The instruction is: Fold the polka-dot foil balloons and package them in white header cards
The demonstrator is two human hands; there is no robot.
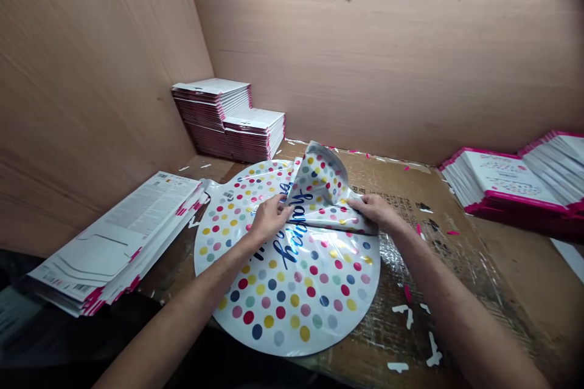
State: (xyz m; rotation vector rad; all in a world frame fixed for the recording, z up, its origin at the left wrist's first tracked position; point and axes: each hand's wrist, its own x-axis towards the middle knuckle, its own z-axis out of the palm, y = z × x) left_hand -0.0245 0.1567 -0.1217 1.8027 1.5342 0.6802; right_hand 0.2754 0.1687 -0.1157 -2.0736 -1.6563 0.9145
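A flat round foil balloon (292, 310), white with coloured dots and blue lettering, lies at the table's front edge. Part of its upper right side is lifted and folded over toward the middle, with one curled flap (322, 173) standing up. My left hand (272, 217) is closed at the edge of that fold near the centre, its fingertips partly hidden by the foil. At the right end of the fold, my right hand (375, 209) pinches the foil between thumb and fingers. Whether further balloons lie beneath, I cannot tell.
Flat printed cardboard sleeves (114, 237) lie fanned at the left. Stacked white-and-pink packs (228, 121) stand in the back corner, and more packs (511, 179) at the right. Wooden panels (365, 55) enclose the back and left. Paper scraps (433, 351) litter the cardboard-covered table (497, 249).
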